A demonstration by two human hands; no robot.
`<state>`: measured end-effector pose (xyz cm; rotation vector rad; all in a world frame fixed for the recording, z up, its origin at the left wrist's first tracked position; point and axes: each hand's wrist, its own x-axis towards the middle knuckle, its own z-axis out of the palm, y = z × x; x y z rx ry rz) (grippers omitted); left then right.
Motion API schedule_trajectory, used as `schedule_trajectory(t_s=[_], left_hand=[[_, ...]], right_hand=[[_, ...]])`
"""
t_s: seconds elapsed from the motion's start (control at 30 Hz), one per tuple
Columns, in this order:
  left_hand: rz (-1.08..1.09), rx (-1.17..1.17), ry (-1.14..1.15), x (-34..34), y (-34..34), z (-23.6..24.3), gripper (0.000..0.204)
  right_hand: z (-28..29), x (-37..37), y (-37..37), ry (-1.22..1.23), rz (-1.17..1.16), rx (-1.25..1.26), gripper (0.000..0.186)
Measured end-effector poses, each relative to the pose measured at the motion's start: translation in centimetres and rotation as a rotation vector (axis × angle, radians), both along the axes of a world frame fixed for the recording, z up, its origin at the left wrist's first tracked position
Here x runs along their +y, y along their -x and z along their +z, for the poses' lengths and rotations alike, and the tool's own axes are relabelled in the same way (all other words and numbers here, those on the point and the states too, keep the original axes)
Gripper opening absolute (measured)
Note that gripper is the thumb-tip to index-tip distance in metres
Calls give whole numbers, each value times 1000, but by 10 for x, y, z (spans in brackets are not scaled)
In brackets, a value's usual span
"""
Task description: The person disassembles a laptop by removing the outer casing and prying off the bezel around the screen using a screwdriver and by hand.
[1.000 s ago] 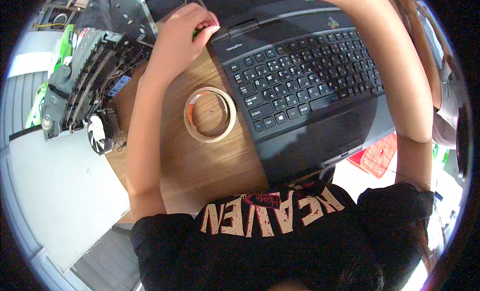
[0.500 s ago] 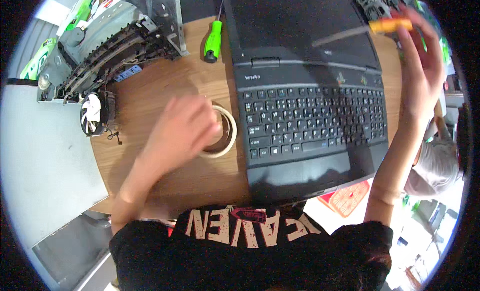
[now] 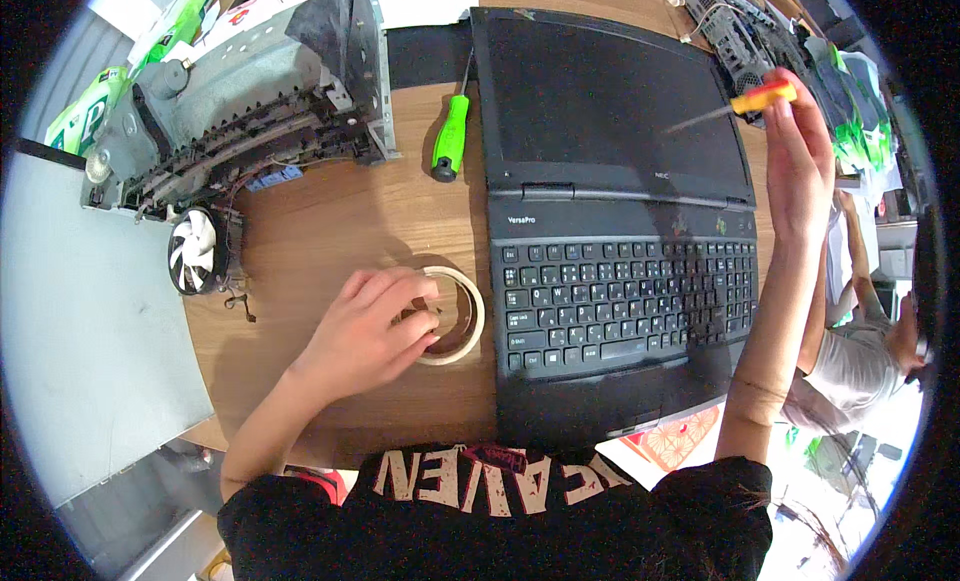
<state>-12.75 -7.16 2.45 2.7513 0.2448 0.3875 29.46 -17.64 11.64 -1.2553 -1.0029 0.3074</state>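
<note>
My right hand point(image 3: 803, 171) is raised beside the laptop screen, fingers closed round the yellow and red handle of a screwdriver point(image 3: 763, 97). Its blade points left across the screen and is blurred. My left hand point(image 3: 365, 331) rests at a cream tape roll point(image 3: 478, 316) lying flat left of the laptop. Curled fingers reach over its rim, with fingertips and thumb close together; anything pinched there is too small to name. Small dark bits show inside the ring. The black laptop point(image 3: 625, 301) lies opened wide, keyboard towards me.
A green screwdriver point(image 3: 451, 141) lies left of the laptop screen. A grey metal machine frame point(image 3: 250, 101) stands at the far left, with a small white-bladed fan point(image 3: 193, 249) before it. Dark metal parts point(image 3: 735, 36) sit at the far right. Another person point(image 3: 855, 371) is at the right.
My right hand has moved left and nearer me with the screwdriver. My left hand stays at the tape roll, fingers now curled over its rim. The view has shifted, showing more of the far table.
</note>
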Motion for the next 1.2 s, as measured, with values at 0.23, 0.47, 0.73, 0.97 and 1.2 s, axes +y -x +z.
schedule_trajectory(t_s=[0.23, 0.47, 0.73, 0.97, 1.2], left_hand=[[-42, 11, 94, 12, -6, 17, 28], [299, -564, 651, 58, -128, 2, 61], [587, -529, 1070, 131, -207, -37, 74], [539, -529, 1211, 147, -214, -30, 66], [384, -580, 1259, 160, -215, -45, 57]], right_hand=[[3, 95, 19, 87, 120, -28, 26], [-35, 217, 14, -19, 130, 80, 19], [-56, 251, 8, -21, -47, -305, 21], [-57, 250, 9, 21, -16, -332, 16], [-46, 248, 12, 46, 108, -333, 16]])
